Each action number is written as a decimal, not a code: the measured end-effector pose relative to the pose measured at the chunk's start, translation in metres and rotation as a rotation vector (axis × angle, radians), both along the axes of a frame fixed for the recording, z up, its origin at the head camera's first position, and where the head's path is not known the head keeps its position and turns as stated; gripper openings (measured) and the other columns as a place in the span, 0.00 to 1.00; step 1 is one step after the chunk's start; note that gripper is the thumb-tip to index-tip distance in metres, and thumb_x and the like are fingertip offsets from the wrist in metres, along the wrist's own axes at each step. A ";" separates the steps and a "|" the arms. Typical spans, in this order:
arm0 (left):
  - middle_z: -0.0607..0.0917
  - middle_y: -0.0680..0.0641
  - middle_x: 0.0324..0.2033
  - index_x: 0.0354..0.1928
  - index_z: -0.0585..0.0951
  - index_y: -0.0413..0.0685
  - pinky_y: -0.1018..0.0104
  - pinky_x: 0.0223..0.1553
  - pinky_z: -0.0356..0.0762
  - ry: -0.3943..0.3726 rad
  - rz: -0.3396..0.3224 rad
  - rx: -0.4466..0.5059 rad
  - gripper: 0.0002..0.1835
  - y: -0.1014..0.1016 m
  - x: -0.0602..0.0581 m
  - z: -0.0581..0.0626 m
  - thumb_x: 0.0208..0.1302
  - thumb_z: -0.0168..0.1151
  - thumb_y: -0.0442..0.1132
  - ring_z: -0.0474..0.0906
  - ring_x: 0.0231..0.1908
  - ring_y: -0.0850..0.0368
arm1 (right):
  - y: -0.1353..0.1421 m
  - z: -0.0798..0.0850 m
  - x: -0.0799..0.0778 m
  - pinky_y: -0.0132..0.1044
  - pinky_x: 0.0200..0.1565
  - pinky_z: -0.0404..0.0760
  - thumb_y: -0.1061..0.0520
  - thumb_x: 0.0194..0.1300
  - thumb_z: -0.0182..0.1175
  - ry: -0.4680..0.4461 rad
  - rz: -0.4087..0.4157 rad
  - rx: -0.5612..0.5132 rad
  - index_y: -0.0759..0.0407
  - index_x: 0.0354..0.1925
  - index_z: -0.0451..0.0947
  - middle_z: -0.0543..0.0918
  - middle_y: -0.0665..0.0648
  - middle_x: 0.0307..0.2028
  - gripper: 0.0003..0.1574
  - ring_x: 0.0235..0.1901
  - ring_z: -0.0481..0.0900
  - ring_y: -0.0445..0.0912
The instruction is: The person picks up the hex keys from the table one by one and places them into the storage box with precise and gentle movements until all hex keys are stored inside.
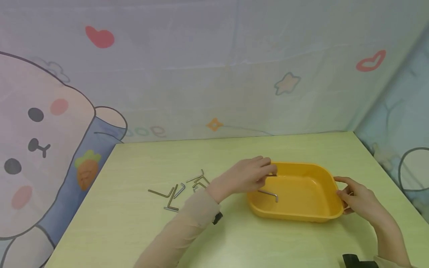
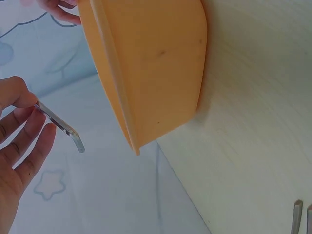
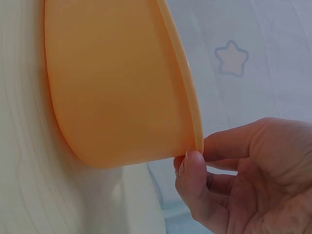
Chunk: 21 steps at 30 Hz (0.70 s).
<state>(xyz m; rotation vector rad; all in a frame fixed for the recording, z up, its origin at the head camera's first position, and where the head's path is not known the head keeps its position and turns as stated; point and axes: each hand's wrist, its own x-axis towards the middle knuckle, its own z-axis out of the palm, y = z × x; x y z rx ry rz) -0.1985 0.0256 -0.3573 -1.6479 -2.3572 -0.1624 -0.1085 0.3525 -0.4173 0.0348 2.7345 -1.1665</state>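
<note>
My left hand (image 1: 246,176) is over the left end of a yellow tray (image 1: 291,217). Between thumb and fingers it pinches a metal hex key (image 2: 61,124), whose bent short end points away from the fingers in the left wrist view. Inside the tray, near its left side, lies another L-shaped hex key (image 1: 269,194), partly hidden by my hand. At the tray's right end my right hand (image 1: 360,199) grips the rim, thumb and fingers on either side of it, seen closely in the right wrist view.
Several loose hex keys (image 1: 171,197) lie scattered on the pale green table (image 1: 117,219), left of the tray; my left forearm partly covers the group. A printed cloth (image 1: 187,74) hangs behind the table, and more cloth (image 1: 402,108) stands along the right side.
</note>
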 end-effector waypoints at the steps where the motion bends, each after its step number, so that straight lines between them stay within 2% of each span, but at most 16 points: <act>1: 0.78 0.56 0.37 0.46 0.77 0.54 0.78 0.31 0.66 -0.009 -0.002 0.003 0.14 0.001 -0.001 0.000 0.62 0.51 0.31 0.72 0.35 0.63 | 0.000 0.000 0.000 0.33 0.27 0.83 0.59 0.74 0.45 0.001 0.000 0.000 0.72 0.69 0.52 0.75 0.61 0.34 0.31 0.26 0.75 0.39; 5: 0.78 0.56 0.38 0.46 0.77 0.54 0.78 0.32 0.66 -0.046 -0.010 0.009 0.13 0.006 -0.005 -0.001 0.63 0.51 0.31 0.72 0.35 0.63 | 0.000 -0.001 0.000 0.33 0.27 0.83 0.59 0.74 0.45 0.004 -0.002 0.001 0.72 0.68 0.53 0.75 0.61 0.34 0.31 0.25 0.75 0.39; 10: 0.79 0.55 0.40 0.47 0.77 0.53 0.79 0.35 0.68 -0.144 0.008 0.007 0.12 0.012 -0.011 -0.006 0.64 0.53 0.33 0.73 0.37 0.64 | 0.000 -0.001 -0.001 0.33 0.28 0.83 0.59 0.75 0.45 0.000 -0.001 0.000 0.72 0.68 0.52 0.75 0.61 0.34 0.31 0.26 0.75 0.39; 15: 0.78 0.55 0.38 0.47 0.76 0.53 0.80 0.35 0.68 -0.222 0.036 -0.017 0.12 0.018 -0.017 -0.016 0.64 0.54 0.33 0.71 0.35 0.65 | -0.001 -0.001 0.000 0.33 0.28 0.83 0.59 0.75 0.45 0.001 0.001 0.002 0.73 0.68 0.52 0.75 0.61 0.34 0.31 0.26 0.74 0.39; 21: 0.77 0.54 0.34 0.47 0.76 0.52 0.80 0.34 0.66 -0.278 0.064 -0.055 0.11 0.023 -0.023 -0.029 0.64 0.55 0.33 0.70 0.33 0.65 | -0.002 -0.002 0.000 0.33 0.28 0.83 0.59 0.74 0.45 0.008 -0.001 -0.001 0.73 0.68 0.53 0.75 0.61 0.34 0.31 0.26 0.74 0.39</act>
